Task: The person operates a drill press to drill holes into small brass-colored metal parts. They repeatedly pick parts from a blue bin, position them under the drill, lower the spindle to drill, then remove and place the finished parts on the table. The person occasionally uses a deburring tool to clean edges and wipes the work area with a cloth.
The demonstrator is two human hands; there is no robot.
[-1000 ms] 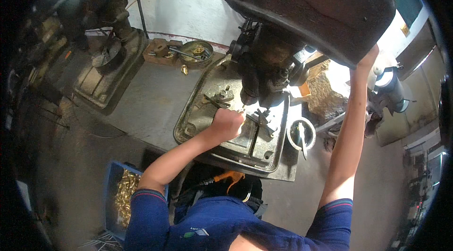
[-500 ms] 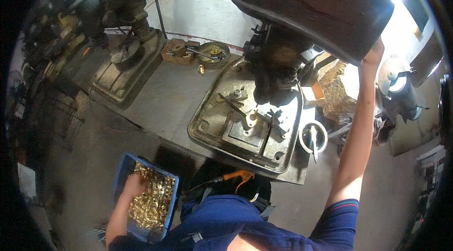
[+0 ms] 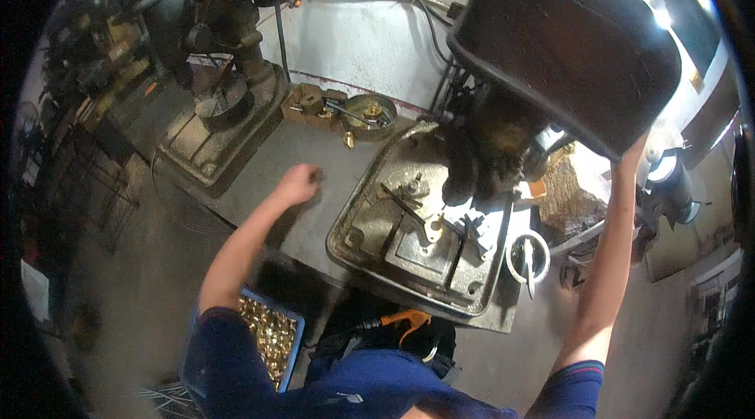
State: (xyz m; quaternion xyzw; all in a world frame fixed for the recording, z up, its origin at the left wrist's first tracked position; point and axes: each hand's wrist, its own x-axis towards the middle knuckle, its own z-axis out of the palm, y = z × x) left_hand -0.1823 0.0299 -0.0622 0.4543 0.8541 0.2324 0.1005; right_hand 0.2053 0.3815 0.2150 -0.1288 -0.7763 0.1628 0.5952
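My left hand (image 3: 299,184) is over the grey bench (image 3: 314,218), left of the drill press table. Its fingers are curled closed, and what they hold, if anything, is too small and dark to make out. My right hand (image 3: 631,153) is raised to the right side of the dark drill press head (image 3: 562,49), its fingers hidden behind the housing. Below the spindle, a clamped fixture with a brass-coloured holder (image 3: 432,228) sits on the cast press table (image 3: 370,281). Many small brass fittings (image 3: 271,332) fill a blue bin (image 3: 294,348) beside my left upper arm.
A single brass fitting (image 3: 348,140) stands near a round tin (image 3: 370,132) and a brick-like block (image 3: 303,114). A second press base (image 3: 208,143) is at far left. A white pot with a brush (image 3: 527,258) stands right of the press table. An orange air gun (image 3: 405,320) lies at the bench front.
My left hand has come up out of the bin of brass fittings and moved forward over the bench. My right hand stays at the press head. The whole view has shifted slightly.
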